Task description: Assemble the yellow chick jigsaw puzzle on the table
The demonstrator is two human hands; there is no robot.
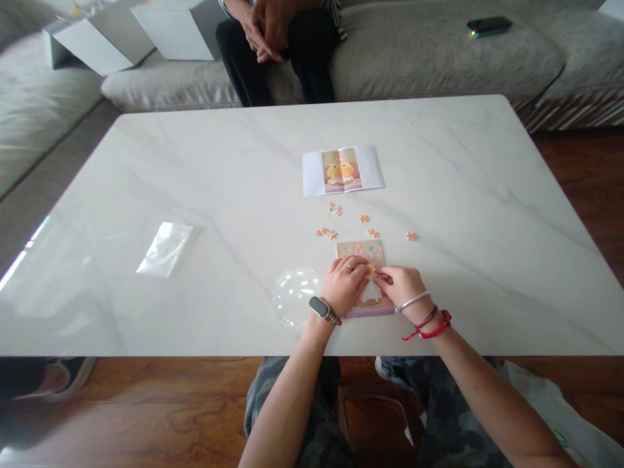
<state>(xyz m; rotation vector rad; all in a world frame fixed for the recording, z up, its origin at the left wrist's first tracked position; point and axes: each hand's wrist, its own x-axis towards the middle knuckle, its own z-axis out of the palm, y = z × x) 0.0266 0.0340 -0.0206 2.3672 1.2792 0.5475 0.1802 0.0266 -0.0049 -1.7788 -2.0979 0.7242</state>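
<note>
A small jigsaw puzzle (361, 250) lies on the white marble table (205, 195) near its front edge. My left hand (344, 286) and my right hand (402, 285) rest on the puzzle's middle, fingertips pinched together over a small yellowish piece (372, 268). Which hand grips it is hard to tell. Several loose orange pieces (334, 208) lie scattered just beyond the puzzle. Farther back lies a paper sheet with a picture of a yellow figure (342, 169).
A clear round plastic shell (294, 296) sits left of my left hand. An empty clear bag (166, 247) lies farther left. Across the table a person sits on a grey sofa, hands (266, 29) clasped. A phone (489, 26) lies on the sofa; white boxes (104, 36) stand at the left.
</note>
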